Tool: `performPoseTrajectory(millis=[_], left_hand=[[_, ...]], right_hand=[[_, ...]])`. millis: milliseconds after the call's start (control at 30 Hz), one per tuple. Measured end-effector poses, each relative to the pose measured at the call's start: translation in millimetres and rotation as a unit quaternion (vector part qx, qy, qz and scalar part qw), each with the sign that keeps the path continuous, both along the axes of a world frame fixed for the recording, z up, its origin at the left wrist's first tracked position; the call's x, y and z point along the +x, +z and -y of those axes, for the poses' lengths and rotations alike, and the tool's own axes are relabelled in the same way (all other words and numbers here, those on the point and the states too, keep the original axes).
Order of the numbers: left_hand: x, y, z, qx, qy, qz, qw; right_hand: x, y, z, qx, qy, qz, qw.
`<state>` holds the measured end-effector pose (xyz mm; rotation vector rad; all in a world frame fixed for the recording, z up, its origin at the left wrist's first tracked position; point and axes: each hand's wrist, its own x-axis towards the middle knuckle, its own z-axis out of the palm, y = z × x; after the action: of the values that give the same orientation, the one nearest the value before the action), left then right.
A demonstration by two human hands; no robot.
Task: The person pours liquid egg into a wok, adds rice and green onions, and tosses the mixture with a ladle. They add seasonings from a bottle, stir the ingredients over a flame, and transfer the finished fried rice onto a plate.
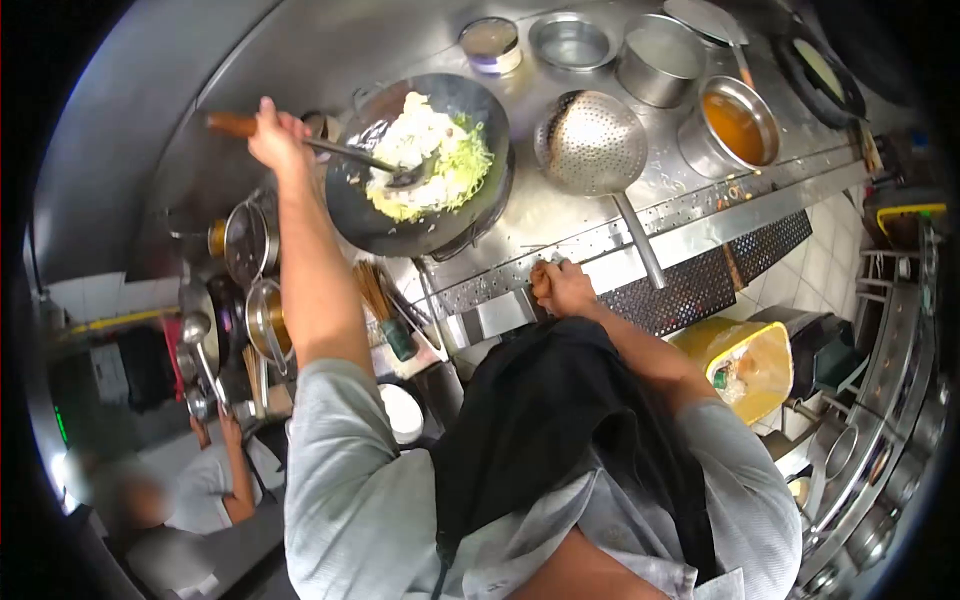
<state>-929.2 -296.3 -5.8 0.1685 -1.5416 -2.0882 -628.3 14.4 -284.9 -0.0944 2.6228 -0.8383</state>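
Observation:
My left hand is wrapped round the wooden handle of a ladle. The ladle's head rests in a heap of pale shreds and light green shredded vegetable inside a dark wok. My right hand lies at the stove's front edge with its fingers curled closed; whatever they may hold is hidden. Just beyond it a large perforated skimmer lies on the steel top, its handle pointing towards me.
Behind the skimmer stand a steel bowl, a pot and a pot of orange liquid. A yellow bin sits on the floor to my right. A brush is below the wok. Another person works at lower left.

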Motion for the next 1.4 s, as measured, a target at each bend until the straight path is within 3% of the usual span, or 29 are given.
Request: performPoseTrajectory(millis=[67, 133, 167, 200, 267, 333, 367, 400, 467, 500, 533, 600, 633, 733, 767, 800, 867, 900, 967, 1000, 1067, 1133, 1200, 1233, 1267, 1300, 1400], left_hand=[[14, 43, -16, -0.003, 0.004, -0.039, 0.999], [47, 48, -38, -0.024, -0.023, -0.133, 0.991], [45, 16, -49, -0.105, 0.084, -0.156, 0.979], [31, -35, -47, -0.149, 0.127, -0.139, 0.971], [29, -28, -39, -0.013, 0.024, -0.060, 0.998], [-3, -5, -11, 0.019, -0.023, 0.014, 0.999], [-3, 21, -15, -0.008, -0.012, 0.002, 1.000], [6, 44, -24, -0.034, -0.007, -0.032, 0.999], [30, 55, -34, -0.057, -0.041, -0.115, 0.991], [24, 30, -36, -0.050, 0.011, -0.151, 0.987], [10, -10, -36, -0.110, 0.104, -0.131, 0.980], [-4, -26, -27, -0.020, 0.019, -0.042, 0.999], [-18, -17, -18, -0.026, -0.016, 0.009, 0.999], [-17, 32, 4, -0.034, -0.049, -0.019, 0.998], [4, 54, 2, -0.034, -0.027, -0.039, 0.998], [19, 57, 16, -0.057, -0.059, -0.076, 0.994], [36, 30, 27, -0.086, 0.009, -0.080, 0.993], [37, 0, 36, -0.043, 0.016, -0.050, 0.998], [40, -28, 48, 0.043, 0.032, -0.014, 0.998], [45, -25, 55, 0.044, 0.034, -0.015, 0.998], [46, -15, 67, 0.084, -0.043, 0.010, 0.995], [53, 14, 69, 0.065, -0.062, 0.033, 0.995], [68, 52, 74, 0.067, -0.125, 0.051, 0.989], [79, 69, 73, 0.061, -0.141, 0.031, 0.988], [92, 80, 69, 0.055, -0.158, 0.013, 0.986], [103, 77, 54, 0.062, -0.186, 0.003, 0.981], [94, 12, 4, 0.014, -0.089, -0.029, 0.995]], right_hand=[[-2, 9, -3, -0.005, 0.034, -0.006, 0.999], [-1, -11, -15, -0.029, 0.044, -0.010, 0.999], [-1, -27, -22, -0.069, 0.038, -0.028, 0.996], [0, -42, -23, -0.111, 0.033, -0.046, 0.992], [-3, -61, -19, -0.156, -0.016, -0.069, 0.985], [-2, -64, -34, -0.283, -0.120, 0.069, 0.949], [-10, -49, -40, -0.436, -0.115, 0.133, 0.882], [-19, -22, -41, -0.436, -0.116, 0.129, 0.883], [-22, 28, -46, -0.585, -0.250, 0.335, 0.695], [-22, 33, -48, -0.604, -0.268, 0.365, 0.656], [-22, 38, -47, -0.599, -0.270, 0.365, 0.660], [-28, 55, -32, -0.717, -0.237, 0.415, 0.508], [-29, 70, -21, -0.733, -0.225, 0.413, 0.491], [-45, 63, 6, -0.739, -0.154, 0.433, 0.494], [-48, 61, 25, -0.702, -0.225, 0.385, 0.555], [-50, 59, 37, -0.702, -0.230, 0.387, 0.552], [-69, 56, 53, -0.668, -0.196, 0.432, 0.573], [-78, 67, 69, -0.667, -0.193, 0.432, 0.576], [-99, 102, 109, -0.535, -0.306, 0.389, 0.684], [-105, 89, 123, -0.534, -0.304, 0.390, 0.685], [-120, 38, 141, -0.606, -0.308, 0.374, 0.631], [-115, 29, 135, -0.598, -0.313, 0.392, 0.625], [-90, 56, 118, -0.643, -0.328, 0.311, 0.618], [-76, 103, 112, -0.634, -0.348, 0.305, 0.620], [-76, 110, 112, -0.633, -0.348, 0.308, 0.619], [-70, 111, 110, -0.623, -0.344, 0.327, 0.622], [-78, 80, 115, -0.615, -0.333, 0.337, 0.631]])
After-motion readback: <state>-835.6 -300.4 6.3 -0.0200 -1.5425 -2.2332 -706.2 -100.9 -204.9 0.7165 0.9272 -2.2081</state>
